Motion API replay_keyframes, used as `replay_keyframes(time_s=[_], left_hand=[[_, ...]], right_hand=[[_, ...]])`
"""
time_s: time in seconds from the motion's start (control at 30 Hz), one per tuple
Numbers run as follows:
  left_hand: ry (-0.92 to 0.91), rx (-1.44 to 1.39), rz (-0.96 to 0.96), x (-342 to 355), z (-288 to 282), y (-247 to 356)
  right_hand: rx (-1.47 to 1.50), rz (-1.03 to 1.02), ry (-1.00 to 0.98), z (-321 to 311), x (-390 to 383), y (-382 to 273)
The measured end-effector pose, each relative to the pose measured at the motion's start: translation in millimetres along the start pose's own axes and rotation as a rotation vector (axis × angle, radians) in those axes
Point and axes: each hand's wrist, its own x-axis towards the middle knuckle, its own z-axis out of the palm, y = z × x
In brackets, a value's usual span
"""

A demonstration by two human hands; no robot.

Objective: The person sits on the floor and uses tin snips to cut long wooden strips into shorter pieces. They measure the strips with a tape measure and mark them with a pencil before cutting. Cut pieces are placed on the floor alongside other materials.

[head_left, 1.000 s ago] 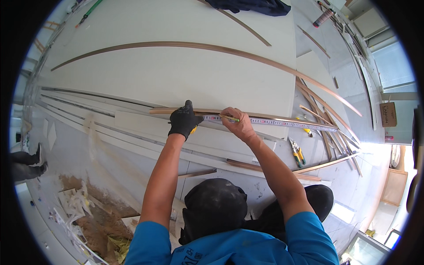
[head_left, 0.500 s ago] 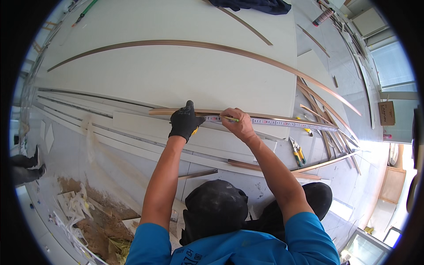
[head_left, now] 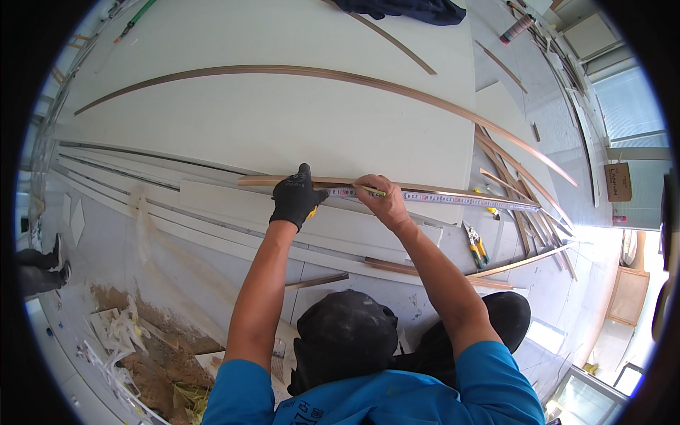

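Note:
My left hand (head_left: pixel 295 197), in a black glove, is closed on a tape measure (head_left: pixel 312 211), whose yellow case shows beside the palm, and presses against a bronze trim strip (head_left: pixel 255 180). The tape's blade (head_left: pixel 439 197) runs rightward along that strip. My bare right hand (head_left: pixel 388 205) grips a yellow-green pencil (head_left: pixel 373 191), held at the strip and blade; the pencil's tip is too small to make out. Under the strip lies a large pale panel (head_left: pixel 297 120).
Loose strips (head_left: pixel 506 159) lie crossed on the right, near snips (head_left: pixel 476 244). Dark cloth (head_left: pixel 404 10) and a cartridge (head_left: pixel 517 28) lie farther off. A cardboard box (head_left: pixel 617 180) stands far right. Debris (head_left: pixel 156 354) covers the lower left. Another person's legs (head_left: pixel 42 269) show at left.

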Motion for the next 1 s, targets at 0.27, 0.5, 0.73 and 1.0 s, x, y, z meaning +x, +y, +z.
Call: replay_keyframes(time_s=[0.27, 0.5, 0.73, 1.0], left_hand=[[-0.010, 0.015, -0.005, -0.5, -1.0, -0.1], [-0.012, 0.044, 0.020, -3.4, -1.6, 1.1], [-0.009, 0.046, 0.030, -2.5, 1.2, -1.1], [-0.003, 0.034, 0.030, -3.7, -1.1, -0.5]], right_hand=[[0.085, 0.028, -0.026, -5.4, -1.2, -6.0], [-0.098, -0.059, -0.065, -2.4, 1.3, -3.1], [-0.030, -0.017, -0.022, -0.5, 0.5, -4.4], [-0.048, -0.018, -0.028, -0.7, 2.0, -4.7]])
